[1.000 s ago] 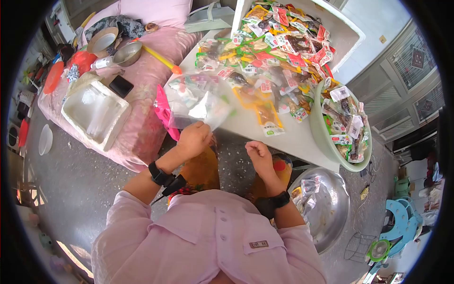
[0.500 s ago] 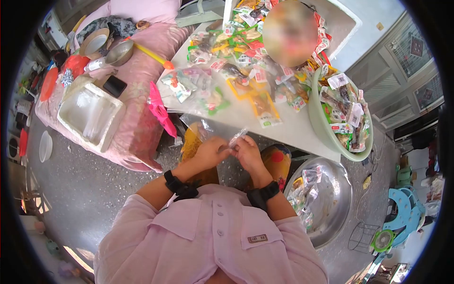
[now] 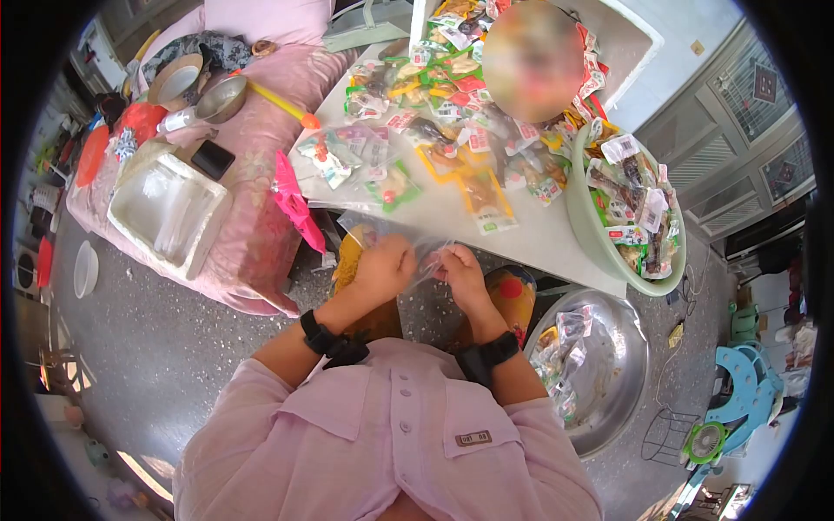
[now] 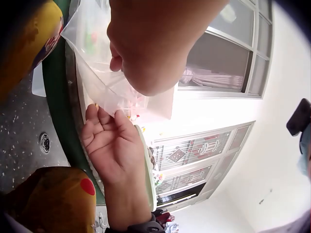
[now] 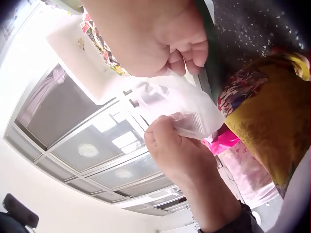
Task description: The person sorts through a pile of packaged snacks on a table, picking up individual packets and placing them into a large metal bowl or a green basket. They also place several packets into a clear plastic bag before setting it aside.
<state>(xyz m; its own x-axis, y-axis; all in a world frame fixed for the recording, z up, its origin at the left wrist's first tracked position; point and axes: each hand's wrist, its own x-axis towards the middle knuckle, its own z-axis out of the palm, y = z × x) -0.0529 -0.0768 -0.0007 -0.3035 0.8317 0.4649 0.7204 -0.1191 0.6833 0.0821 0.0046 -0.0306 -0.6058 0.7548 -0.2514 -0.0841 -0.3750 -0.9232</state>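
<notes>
Dressed in pale pink

A collared shirt with a row of buttons, a small label on its chest pocket, sleeves pushed up; left strap and right strap are black (one per wrist); yellow patterned trousers; left hand and right hand ungloved.

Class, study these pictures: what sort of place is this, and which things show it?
Probably a room in a home used for packing snacks: a white table heaped with sealed snack packets, a green basin full of them, and a pink-covered bed alongside.
</notes>
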